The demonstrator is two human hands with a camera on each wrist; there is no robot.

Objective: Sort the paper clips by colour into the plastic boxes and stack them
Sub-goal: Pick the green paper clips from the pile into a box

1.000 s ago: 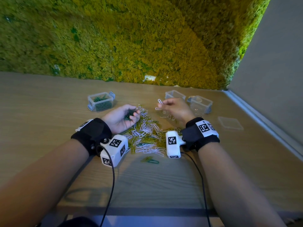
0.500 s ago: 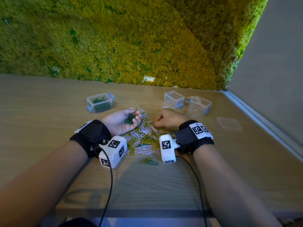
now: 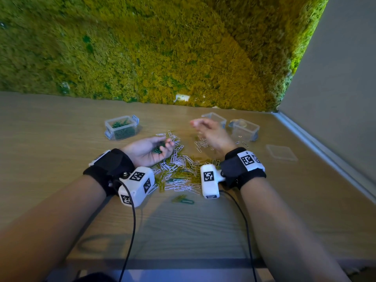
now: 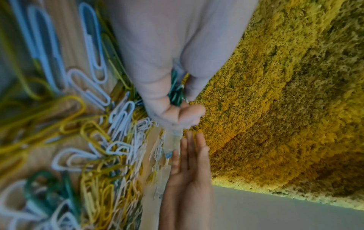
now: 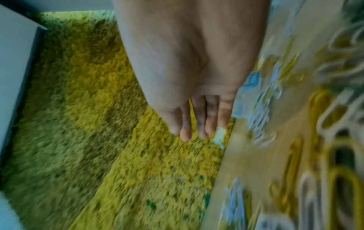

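Here left hand [image 3: 149,150] cups green clips [image 3: 158,149], right hand [image 3: 211,133] open.

Mixed white, yellow and green paper clips [image 3: 179,169] heaped mid-surface; green clips [image 3: 157,149] cupped in palm; open box of green clips [image 3: 121,128] far left; two clear boxes [image 3: 243,129] far right.

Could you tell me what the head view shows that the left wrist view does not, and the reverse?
Only the head view shows the box of green clips, two clear boxes and a loose lid. Only the left wrist view shows green clips held in the left hand's curled fingers up close. Both show the mixed clip pile and the raised right hand, fingers straight.
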